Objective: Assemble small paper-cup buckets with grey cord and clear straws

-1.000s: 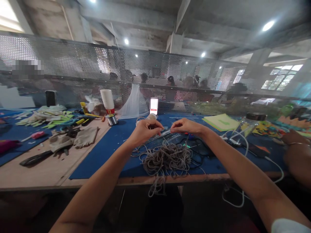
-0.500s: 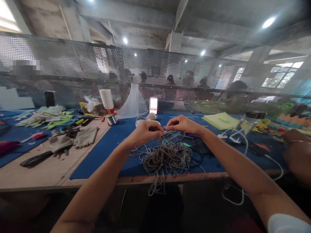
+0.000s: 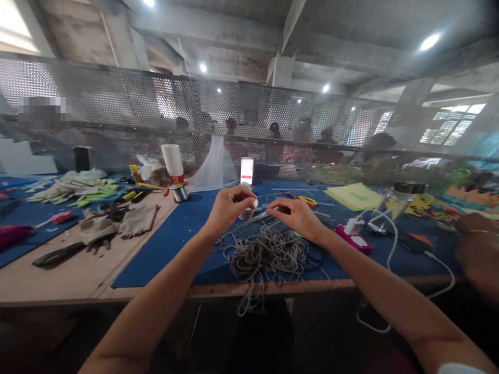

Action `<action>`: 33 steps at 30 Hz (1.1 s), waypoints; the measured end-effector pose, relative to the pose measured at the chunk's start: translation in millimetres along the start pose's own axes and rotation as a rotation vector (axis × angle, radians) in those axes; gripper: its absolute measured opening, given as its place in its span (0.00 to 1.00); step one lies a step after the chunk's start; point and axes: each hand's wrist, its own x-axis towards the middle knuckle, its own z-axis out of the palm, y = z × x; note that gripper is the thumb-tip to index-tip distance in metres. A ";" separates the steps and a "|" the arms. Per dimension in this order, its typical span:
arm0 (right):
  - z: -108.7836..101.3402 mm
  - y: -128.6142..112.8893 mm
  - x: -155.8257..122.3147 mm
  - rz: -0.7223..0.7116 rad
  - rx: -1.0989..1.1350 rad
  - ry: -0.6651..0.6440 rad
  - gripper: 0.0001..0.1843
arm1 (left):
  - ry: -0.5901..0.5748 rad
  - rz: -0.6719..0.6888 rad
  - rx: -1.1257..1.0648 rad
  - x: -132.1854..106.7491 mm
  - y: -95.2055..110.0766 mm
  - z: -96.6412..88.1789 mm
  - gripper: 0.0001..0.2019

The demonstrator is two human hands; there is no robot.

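Note:
A tangled heap of grey cord (image 3: 267, 255) lies on the blue mat (image 3: 183, 228) near the bench's front edge, some loops hanging over it. Above the heap my left hand (image 3: 230, 206) is raised with its fingers pinched together on something thin that I cannot make out. My right hand (image 3: 298, 217) hovers just to its right, fingers curled and pinched on a thin strand. Clear, thin rods or tubes (image 3: 259, 217) lie between the two hands. A white spool (image 3: 248, 210) stands just behind my left hand.
Gloves (image 3: 120, 221), green strips (image 3: 83, 188) and a stack of white cups (image 3: 172, 161) lie to the left. A white charger and cable (image 3: 384, 226), yellow scissors (image 3: 307, 199) and a green pad (image 3: 354, 196) sit to the right. Another person's arm (image 3: 473, 244) rests at far right. A perforated metal screen (image 3: 249, 124) closes off the back.
My left hand has lifted a little and my right hand has dropped and shifted slightly right, so the hands have come apart. The charger at right is now uncovered.

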 end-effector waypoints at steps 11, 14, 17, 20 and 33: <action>-27.6 -29.5 8.7 -0.087 -0.285 -0.059 0.11 | 0.044 0.377 0.763 -7.5 -7.7 6.2 0.08; -33.5 -28.0 20.3 -0.059 -0.299 -0.047 0.11 | -0.017 0.463 0.792 -7.3 -8.4 6.4 0.08; -36.3 -22.4 31.9 -0.015 -0.287 -0.057 0.12 | -0.078 0.510 0.780 -6.9 -8.9 5.6 0.08; -36.9 -12.7 41.6 0.031 -0.247 -0.090 0.13 | -0.097 0.503 0.757 -6.6 -8.5 4.0 0.09; -29.9 11.9 48.7 0.059 -0.236 -0.160 0.12 | -0.272 0.532 0.925 -8.4 -7.1 5.6 0.11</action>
